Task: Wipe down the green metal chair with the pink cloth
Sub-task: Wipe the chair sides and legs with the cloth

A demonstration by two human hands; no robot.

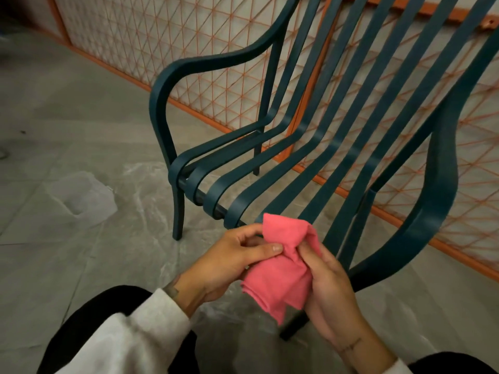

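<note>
- Head view: the left hand (229, 263) and the right hand (332, 287) both pinch the pink cloth (280, 271), one on each side.
- It is bunched up in the lower middle of the frame, just in front of the seat's front edge. I cannot tell if it touches the seat.
- The green metal chair (318, 136) stands on the grey floor (81, 117), near an orange mesh fence (189, 36).
- I think the step now is getting the cloth ready to wipe.
- To do it well, fold it into a flat pad, so lots of it touches the metal.
- Then wrap it round one slat and slide along that slat, not across the gaps.
- The seat's front faces the lower left of the frame, and its back goes up to the upper right.
- Its long slats run from the lower middle up to the upper right.
- The cloth hangs with its long side going up and down.
</note>
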